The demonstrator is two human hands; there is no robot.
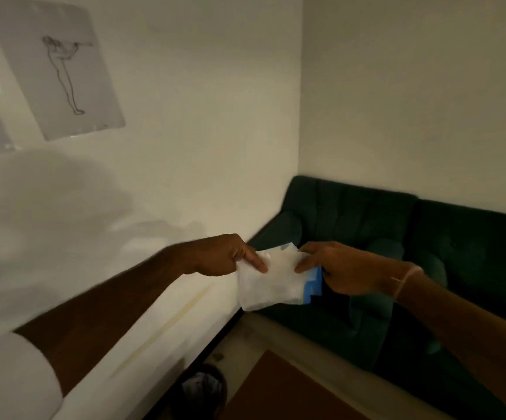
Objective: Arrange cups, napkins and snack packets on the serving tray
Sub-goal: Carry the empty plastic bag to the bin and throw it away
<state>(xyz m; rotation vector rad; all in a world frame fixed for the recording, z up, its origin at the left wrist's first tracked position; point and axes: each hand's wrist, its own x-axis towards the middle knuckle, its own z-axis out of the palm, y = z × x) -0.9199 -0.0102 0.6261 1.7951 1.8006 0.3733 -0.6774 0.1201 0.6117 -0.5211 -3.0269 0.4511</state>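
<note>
napkins [264, 283] | white, thin stack, blue-edged packet behind | held mid-air, pinched at both upper corners, hanging slightly crumpled

Both bare arms stretched forward, meeting near mid-frame. Left hand [227, 255] knuckles up, thumb and index finger pinched on the upper left corner of a white, crinkled plastic packet with a blue edge [268, 283]. Right hand [341, 269] opposite, fingers curled, thumb on top, clamped on the packet's right side. Thin pale band round the right wrist; short white sleeve on the left upper arm.
</note>
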